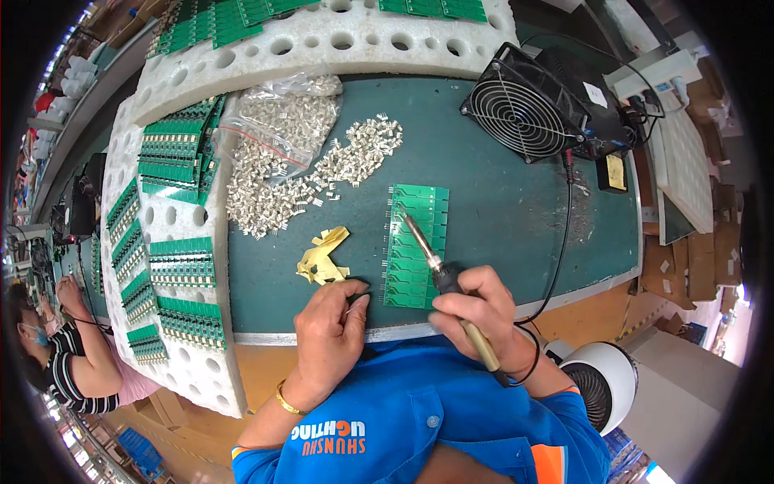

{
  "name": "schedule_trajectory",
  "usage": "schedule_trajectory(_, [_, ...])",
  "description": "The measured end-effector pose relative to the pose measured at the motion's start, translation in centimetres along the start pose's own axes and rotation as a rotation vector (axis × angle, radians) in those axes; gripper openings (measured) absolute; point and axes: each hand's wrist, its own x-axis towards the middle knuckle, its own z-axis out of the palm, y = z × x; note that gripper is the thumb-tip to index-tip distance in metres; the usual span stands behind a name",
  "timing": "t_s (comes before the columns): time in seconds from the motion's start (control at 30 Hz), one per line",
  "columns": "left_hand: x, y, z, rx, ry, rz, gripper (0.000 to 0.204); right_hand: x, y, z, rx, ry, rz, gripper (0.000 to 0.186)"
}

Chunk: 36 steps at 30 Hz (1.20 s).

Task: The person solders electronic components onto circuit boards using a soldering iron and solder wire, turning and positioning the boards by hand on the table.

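A green circuit board panel (pixel 415 258) lies on the bench before me, with small pins along its left edge. My right hand (pixel 484 319) grips a soldering iron (pixel 420 237); its tip is over the panel's upper left part, and I cannot tell whether it touches. Left of the panel, my left hand (pixel 330 327) rests by the bench edge with thumb and fingers pinched together. What that hand holds, if anything, I cannot make out. Just beyond it lies a crumpled yellow scrap (pixel 323 256). Further off, many small white connectors (pixel 355 157) are heaped beside a clear plastic bag (pixel 294 113) of the same parts.
White foam trays (pixel 222 339) with green boards (pixel 181 262) stand at left and across the back. A black fan (pixel 524 105) sits back right, near a yellow sponge (pixel 616 172) in a holder. The iron's cable (pixel 567 226) crosses the bench's right side. Another person (pixel 85 355) works far left.
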Motion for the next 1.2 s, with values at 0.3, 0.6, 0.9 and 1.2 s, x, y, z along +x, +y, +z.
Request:
schedule_trajectory(0.3, [0.4, 0.9, -0.5, -0.041, -0.134, -0.131, 0.013, -0.2, 0.7, 0.9, -0.153, -0.048, -0.019, 0.038])
schedule_trajectory(0.6, [1.1, 1.0, 0.1, -0.238, -0.245, -0.279, 0.024, -0.4, 0.9, 0.6, -0.146, -0.047, 0.02, 0.043])
schedule_trajectory(0.9, [1.2, 0.2, 1.4, -0.328, -0.208, -0.28, 0.019, -0.9, 1.9, 0.5, -0.07, -0.015, -0.009, 0.049])
schedule_trajectory(1.2, [-0.6, 0.9, 0.4, -0.411, -0.158, -0.257, 0.02, -1.0, 2.0, 0.0, -0.076, 0.1, -0.184, 0.043])
